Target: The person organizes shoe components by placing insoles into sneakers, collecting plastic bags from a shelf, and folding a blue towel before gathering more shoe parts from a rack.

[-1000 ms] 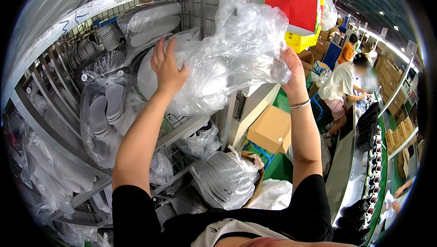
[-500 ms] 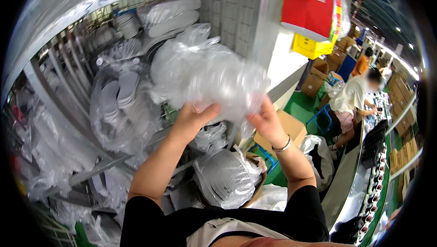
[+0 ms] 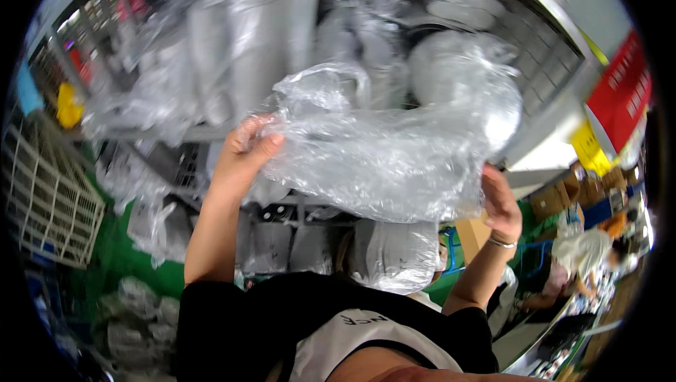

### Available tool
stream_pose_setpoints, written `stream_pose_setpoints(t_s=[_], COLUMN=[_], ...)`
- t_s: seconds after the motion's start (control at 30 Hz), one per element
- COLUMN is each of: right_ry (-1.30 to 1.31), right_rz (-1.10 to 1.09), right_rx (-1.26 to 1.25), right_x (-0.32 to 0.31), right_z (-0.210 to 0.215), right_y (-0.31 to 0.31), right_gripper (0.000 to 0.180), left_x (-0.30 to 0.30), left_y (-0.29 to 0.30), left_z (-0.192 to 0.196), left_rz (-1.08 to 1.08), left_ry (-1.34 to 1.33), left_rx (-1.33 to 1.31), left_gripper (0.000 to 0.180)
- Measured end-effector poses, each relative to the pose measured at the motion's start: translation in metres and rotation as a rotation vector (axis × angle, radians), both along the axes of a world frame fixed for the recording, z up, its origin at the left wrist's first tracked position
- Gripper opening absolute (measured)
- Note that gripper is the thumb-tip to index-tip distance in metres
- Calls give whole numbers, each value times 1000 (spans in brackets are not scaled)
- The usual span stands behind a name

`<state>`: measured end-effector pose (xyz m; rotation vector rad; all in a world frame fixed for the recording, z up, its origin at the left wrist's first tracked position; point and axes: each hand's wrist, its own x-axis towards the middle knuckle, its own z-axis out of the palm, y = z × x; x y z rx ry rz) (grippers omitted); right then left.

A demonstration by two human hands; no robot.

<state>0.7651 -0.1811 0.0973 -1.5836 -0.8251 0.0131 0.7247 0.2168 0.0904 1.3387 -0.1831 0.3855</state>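
A crumpled clear plastic bag stretches sideways between my two hands in front of the rack. My left hand pinches its left end between thumb and fingers. At the bag's right edge, my right hand, with a bracelet at the wrist, grips the film; its fingertips are partly hidden there. Behind the bag stands a rounded, plastic-wrapped bundle on the metal rack. Further wrapped grey pieces stand left of it.
A metal rack post rises ahead. Below the shelf sit wrapped grey stacks. A white wire basket stands at left on green floor. At right hang a red bag and a yellow one; a person works beyond.
My view has turned left along the rack. The bag, bunched up before, is now spread wide, and my hands have moved farther apart.
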Motion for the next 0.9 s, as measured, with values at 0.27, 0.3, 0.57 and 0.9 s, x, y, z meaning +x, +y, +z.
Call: stream_pose_setpoints(t_s=[0.27, 0.3, 0.57, 0.9], right_ry=[-329, -372, 390, -374], right_rz=[91, 69, 381, 452], right_rx=[-350, -467, -335, -53], right_x=[-76, -91, -84, -110], right_z=[-9, -24, -76, -41], right_y=[265, 302, 450, 609], right_gripper=[57, 52, 23, 27], left_x=[-115, -133, -286, -439], left_y=[106, 120, 300, 342], left_z=[-29, -27, -100, -68], left_rz=[-36, -69, 514, 2068], left_ry=[-359, -316, 431, 325], left_rx=[743, 786, 860, 1136], left_gripper=[26, 33, 47, 35])
